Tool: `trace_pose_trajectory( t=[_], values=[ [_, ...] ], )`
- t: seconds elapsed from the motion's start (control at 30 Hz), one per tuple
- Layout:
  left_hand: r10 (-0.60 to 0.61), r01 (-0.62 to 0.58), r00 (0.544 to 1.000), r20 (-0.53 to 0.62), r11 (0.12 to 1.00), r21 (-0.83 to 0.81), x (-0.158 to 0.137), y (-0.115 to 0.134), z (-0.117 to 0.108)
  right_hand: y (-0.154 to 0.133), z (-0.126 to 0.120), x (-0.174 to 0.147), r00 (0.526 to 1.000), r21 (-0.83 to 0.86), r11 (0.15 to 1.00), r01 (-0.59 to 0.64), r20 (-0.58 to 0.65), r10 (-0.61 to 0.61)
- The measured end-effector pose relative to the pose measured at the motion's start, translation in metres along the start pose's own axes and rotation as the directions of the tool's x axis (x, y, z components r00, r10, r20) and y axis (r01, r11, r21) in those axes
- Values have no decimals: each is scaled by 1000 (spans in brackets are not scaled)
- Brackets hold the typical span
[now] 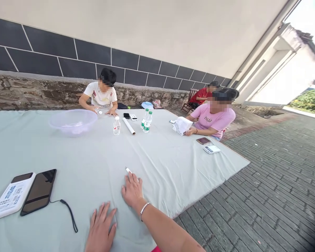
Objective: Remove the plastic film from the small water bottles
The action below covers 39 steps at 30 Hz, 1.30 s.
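1. White pen-like object (127, 170) lies on the cloth-covered tabletop (89, 157), partly beneath the right hand (133, 191), perhaps to keep it steady; I cannot tell whether the fingers grip.
2. The left hand (101, 227) rests flat, fingers spread, holding nothing, probably for support.

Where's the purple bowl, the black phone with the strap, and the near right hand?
Purple bowl (55, 122), head view: on its left wall.
Black phone (40, 190), head view: on the middle of its screen.
Right hand (132, 192), head view: on its back.
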<state>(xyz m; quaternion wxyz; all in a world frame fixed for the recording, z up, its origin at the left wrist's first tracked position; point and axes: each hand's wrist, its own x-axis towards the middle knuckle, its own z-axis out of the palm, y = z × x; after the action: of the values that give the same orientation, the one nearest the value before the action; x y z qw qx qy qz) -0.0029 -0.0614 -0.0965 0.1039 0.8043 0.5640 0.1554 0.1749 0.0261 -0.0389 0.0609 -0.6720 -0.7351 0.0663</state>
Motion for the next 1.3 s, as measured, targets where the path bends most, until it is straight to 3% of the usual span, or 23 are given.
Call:
trace_pose_trajectory(
  t=[0.33, 0.47, 0.57, 0.73, 0.83, 0.97, 1.3],
  values=[
    [-42, 35, 993, 109, 997, 64, 5, 19, -20, 2, 9, 6, 988, -4, 988, -154, -19, 154],
    [-153, 142, 981, 119, 985, 96, 9, 24, -19, 5, 11, 9, 978, -16, 979, -205, -45, 204],
    [-259, 246, 959, 117, 962, 114, 8, 21, -21, 6, 10, 8, 980, -19, 984, -180, -92, 177],
    [-357, 343, 934, 29, 915, 212, -15, -15, -34, 7, 6, 4, 988, -36, 996, 81, -131, -85],
    [-510, 492, 860, -30, 811, 316, -42, -52, -43, 7, 5, 4, 976, -16, 983, 181, -123, -182],
    [-631, 617, 770, -92, 701, 359, -70, -89, -49, 8, 5, 5, 974, 14, 979, 203, -109, -200],
    [-689, 664, 722, -67, 661, 351, -68, -85, -53, 12, 11, 8, 976, 8, 981, 193, -106, -191]
  ],
)
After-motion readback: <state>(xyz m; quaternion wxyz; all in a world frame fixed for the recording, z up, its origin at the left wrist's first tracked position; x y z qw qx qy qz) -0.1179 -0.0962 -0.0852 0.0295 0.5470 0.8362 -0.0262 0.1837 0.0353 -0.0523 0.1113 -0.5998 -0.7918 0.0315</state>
